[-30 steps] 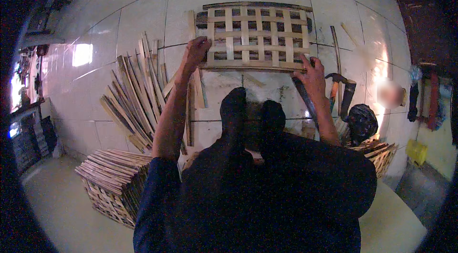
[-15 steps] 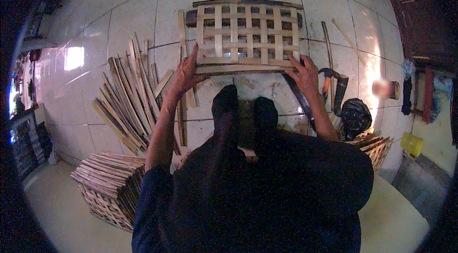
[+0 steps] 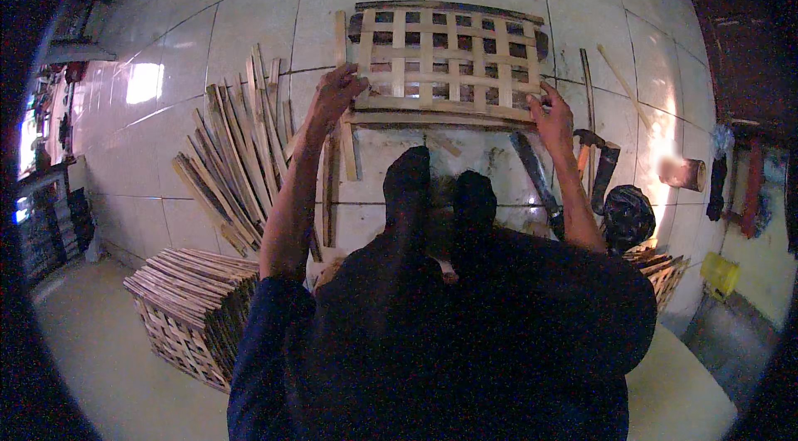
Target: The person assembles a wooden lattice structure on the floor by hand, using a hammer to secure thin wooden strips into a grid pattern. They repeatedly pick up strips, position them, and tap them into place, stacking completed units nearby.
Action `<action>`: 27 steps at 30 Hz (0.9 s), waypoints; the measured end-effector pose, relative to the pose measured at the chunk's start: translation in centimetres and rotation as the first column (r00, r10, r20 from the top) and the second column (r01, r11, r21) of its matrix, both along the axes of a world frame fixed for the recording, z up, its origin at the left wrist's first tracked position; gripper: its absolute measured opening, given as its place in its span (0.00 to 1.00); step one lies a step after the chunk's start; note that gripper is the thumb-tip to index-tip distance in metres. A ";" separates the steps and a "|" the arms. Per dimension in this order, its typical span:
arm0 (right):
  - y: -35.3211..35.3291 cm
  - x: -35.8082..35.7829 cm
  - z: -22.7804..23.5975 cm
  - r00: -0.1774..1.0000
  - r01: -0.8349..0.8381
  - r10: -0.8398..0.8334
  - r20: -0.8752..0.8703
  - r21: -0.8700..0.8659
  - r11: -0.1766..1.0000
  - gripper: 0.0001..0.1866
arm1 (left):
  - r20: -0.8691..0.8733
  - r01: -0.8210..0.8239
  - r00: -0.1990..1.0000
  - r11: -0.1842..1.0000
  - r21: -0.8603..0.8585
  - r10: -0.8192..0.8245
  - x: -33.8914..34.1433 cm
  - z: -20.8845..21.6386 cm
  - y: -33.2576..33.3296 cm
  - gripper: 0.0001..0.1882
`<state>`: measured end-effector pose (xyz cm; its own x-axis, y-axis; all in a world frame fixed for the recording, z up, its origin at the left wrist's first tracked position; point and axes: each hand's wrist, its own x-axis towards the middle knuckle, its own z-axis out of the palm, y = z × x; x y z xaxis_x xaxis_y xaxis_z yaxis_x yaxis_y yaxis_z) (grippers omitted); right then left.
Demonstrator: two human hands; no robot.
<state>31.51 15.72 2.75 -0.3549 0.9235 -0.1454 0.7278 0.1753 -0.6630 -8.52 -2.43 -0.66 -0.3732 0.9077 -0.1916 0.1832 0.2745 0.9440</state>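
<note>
A woven lattice panel [image 3: 440, 64] of pale flat bamboo strips lies on the floor ahead of my feet, with dark pieces under its far side. At its left edge my left hand [image 3: 337, 93] has its fingers curled in against the strip ends. My right hand [image 3: 552, 118] pinches the near right corner between thumb and fingers. A loose bamboo slat [image 3: 440, 119] runs along the panel's near edge. Below my right hand lies a long dark blade-like tool [image 3: 534, 171], partly hidden by my forearm.
Loose bamboo strips [image 3: 237, 150] fan out at left. A stack of woven panels [image 3: 187, 308] stands lower left. At right are a hammer [image 3: 587, 142], a black plastic bag [image 3: 629, 216], a brown cylindrical container [image 3: 683, 172], a yellow container [image 3: 720, 274] and more woven pieces [image 3: 662, 271].
The view has shifted, moving the scene slightly rightward in the picture. My left fingers, earlier stretched along the panel's side, are now curled at its edge. My right hand stays at the near right corner.
</note>
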 end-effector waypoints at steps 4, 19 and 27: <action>-2.9 -0.7 1.5 0.985 -0.146 0.082 0.154 0.471 0.870 0.26 | 0.173 -0.137 0.973 0.985 -0.106 0.154 2.3 2.1 -1.2 0.24; -7.3 -4.8 -0.3 0.803 -0.595 0.410 0.432 0.543 0.592 0.16 | 0.264 -0.121 0.957 0.992 -0.021 0.122 0.3 5.4 1.5 0.20; -6.7 -4.4 -1.3 0.785 -0.620 0.452 0.424 0.519 0.589 0.15 | 0.299 -0.111 0.944 0.988 -0.103 0.138 1.6 6.3 0.7 0.20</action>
